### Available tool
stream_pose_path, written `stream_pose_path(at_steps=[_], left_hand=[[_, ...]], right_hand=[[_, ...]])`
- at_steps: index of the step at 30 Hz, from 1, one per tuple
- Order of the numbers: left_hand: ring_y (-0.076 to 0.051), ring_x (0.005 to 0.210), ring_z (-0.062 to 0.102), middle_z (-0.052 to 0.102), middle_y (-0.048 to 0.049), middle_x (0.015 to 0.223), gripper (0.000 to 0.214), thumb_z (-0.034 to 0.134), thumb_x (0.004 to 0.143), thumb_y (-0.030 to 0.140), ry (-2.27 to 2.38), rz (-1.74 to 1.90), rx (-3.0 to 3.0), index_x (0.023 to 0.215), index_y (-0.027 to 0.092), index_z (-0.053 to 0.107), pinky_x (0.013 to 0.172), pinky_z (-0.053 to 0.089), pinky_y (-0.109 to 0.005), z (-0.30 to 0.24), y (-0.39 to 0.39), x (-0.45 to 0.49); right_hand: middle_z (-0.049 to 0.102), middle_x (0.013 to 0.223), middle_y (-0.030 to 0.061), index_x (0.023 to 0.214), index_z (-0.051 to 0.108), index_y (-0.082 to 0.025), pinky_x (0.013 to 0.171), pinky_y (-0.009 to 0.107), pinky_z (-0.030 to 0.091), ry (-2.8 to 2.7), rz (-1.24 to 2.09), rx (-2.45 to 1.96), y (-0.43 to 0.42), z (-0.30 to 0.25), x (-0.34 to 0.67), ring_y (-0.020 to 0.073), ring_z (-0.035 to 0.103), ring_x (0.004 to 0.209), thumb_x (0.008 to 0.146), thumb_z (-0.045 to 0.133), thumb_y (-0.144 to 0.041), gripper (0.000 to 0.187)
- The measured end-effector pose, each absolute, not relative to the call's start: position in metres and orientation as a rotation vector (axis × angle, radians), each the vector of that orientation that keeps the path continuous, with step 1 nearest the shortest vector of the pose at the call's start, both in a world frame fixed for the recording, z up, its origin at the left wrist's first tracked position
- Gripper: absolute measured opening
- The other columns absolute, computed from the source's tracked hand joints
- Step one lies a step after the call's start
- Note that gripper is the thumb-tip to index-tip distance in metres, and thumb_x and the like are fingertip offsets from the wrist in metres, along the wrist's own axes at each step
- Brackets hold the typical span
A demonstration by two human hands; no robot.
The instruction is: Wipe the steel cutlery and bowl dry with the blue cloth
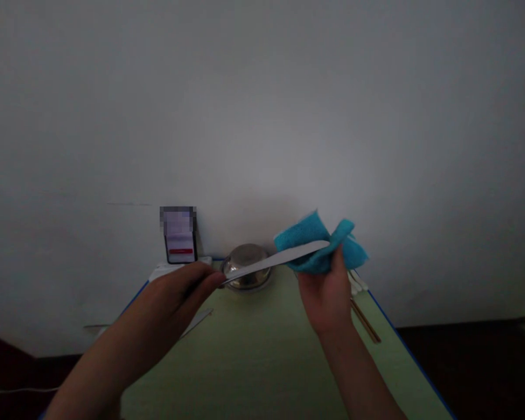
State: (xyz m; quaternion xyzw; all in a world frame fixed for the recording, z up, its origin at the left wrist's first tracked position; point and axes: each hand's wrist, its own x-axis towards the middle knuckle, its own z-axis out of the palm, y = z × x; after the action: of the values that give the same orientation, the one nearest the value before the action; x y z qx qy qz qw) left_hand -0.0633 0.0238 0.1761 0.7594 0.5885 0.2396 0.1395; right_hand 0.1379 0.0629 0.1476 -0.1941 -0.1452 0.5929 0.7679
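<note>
My left hand (186, 294) is closed round the handle end of a table knife (280, 257), which it holds up above the table. The silvery blade slants up to the right. My right hand (326, 291) grips a blue cloth (306, 233), with the thumb on top. The blade's rounded tip lies against the cloth, by a fold near my right thumb. Behind the knife, an upturned metal bowl (247, 256) sits at the back of the table, partly covered by the blade.
The pale green table (245, 361) stands against a grey wall. A phone (181, 236) leans upright at the back left. Brown chopsticks (366, 321) and white utensils (356, 283) lie on the right. Another silvery utensil (198, 321) is partly hidden by my left arm.
</note>
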Motion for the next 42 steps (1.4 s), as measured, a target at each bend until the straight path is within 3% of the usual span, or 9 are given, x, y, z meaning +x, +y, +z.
stream_pose_path(at_steps=[11,16,20,27,38,42], left_hand=[[-0.022,0.070,0.061,0.068,-0.0039,0.078,0.037,0.038,0.079,0.053,1.790,0.771,2.129,0.081,0.022,0.059,0.063,0.043,-0.029,0.184,0.016,-0.059],[-0.021,0.068,0.061,0.067,-0.0024,0.076,0.038,0.038,0.080,0.055,1.830,0.763,2.156,0.082,0.023,0.059,0.060,0.042,-0.029,0.184,0.015,-0.058],[-0.019,0.065,0.061,0.066,-0.0015,0.074,0.039,0.038,0.082,0.054,1.776,0.707,2.233,0.081,0.022,0.058,0.059,0.042,-0.028,0.183,0.013,-0.056],[-0.017,0.064,0.060,0.065,-0.0003,0.073,0.035,0.040,0.084,0.051,1.626,0.613,2.310,0.080,0.022,0.059,0.060,0.043,-0.027,0.183,0.012,-0.052],[-0.017,0.063,0.059,0.063,-0.0008,0.072,0.031,0.040,0.086,0.045,1.637,0.665,2.362,0.080,0.020,0.058,0.058,0.042,-0.027,0.176,0.018,-0.058],[-0.016,0.065,0.059,0.063,-0.0006,0.072,0.027,0.041,0.087,0.038,1.584,0.718,2.395,0.077,0.020,0.057,0.060,0.042,-0.026,0.169,0.022,-0.045]], right_hand=[[0.068,0.101,-0.0044,0.103,0.061,-0.032,0.093,0.040,0.044,-0.513,1.334,-0.182,0.060,0.151,0.155,0.0136,0.060,0.099,0.085,0.041,-0.040,0.028],[0.068,0.102,-0.0041,0.104,0.061,-0.029,0.089,0.037,0.047,-0.624,1.381,-0.372,0.063,0.148,0.147,0.0150,0.059,0.101,0.077,0.054,-0.026,0.028],[0.068,0.101,-0.0001,0.106,0.061,-0.024,0.087,0.036,0.049,-0.634,1.371,-0.487,0.066,0.144,0.141,0.0175,0.059,0.102,0.073,0.061,-0.028,0.034],[0.069,0.098,-0.0048,0.102,0.061,-0.027,0.079,0.030,0.053,-0.433,1.265,-0.544,0.076,0.141,0.148,0.0105,0.064,0.085,0.077,0.059,-0.029,0.025],[0.064,0.110,-0.0002,0.114,0.054,-0.027,0.071,0.028,0.055,-0.421,1.237,-0.697,0.065,0.125,0.117,0.0144,0.064,0.089,0.072,0.061,-0.039,0.044],[0.065,0.109,0.0050,0.112,0.057,-0.019,0.079,0.028,0.052,-0.506,1.348,-0.889,0.047,0.122,0.095,0.0173,0.063,0.094,0.069,0.064,-0.035,0.046]])
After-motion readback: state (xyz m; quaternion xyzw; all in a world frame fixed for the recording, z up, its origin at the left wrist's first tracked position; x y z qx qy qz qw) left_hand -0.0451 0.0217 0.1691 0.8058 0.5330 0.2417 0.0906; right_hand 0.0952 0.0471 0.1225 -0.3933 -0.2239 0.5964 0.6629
